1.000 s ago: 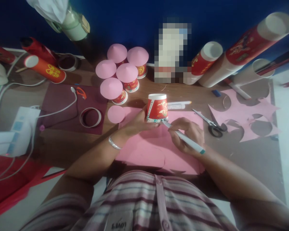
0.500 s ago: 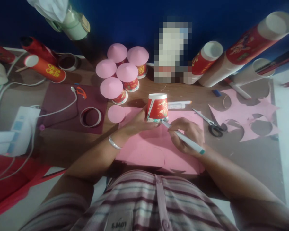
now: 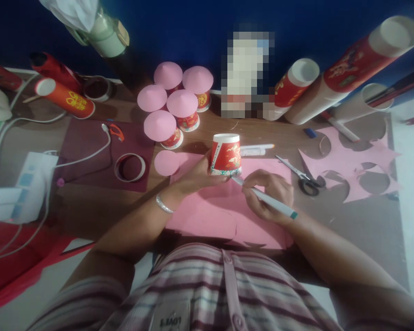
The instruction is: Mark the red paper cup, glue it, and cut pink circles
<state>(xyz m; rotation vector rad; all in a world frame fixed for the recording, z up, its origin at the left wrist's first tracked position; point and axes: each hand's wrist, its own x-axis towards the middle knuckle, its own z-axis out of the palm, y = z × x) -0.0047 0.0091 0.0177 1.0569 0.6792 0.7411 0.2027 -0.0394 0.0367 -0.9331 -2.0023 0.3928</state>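
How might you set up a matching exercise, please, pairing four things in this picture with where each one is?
Things
1. Tapered red-and-white patterned paper cup
2. Slim white pen with a green end
3. Metal scissors with black handles
4. Five pink paper cones

Places
A. On top of a group of patterned red cups
B. In the person's right hand
C. On the desk, beside the cut-out pink paper
D. In the person's left hand

Right pairs: 1-D, 2-B, 3-C, 4-A
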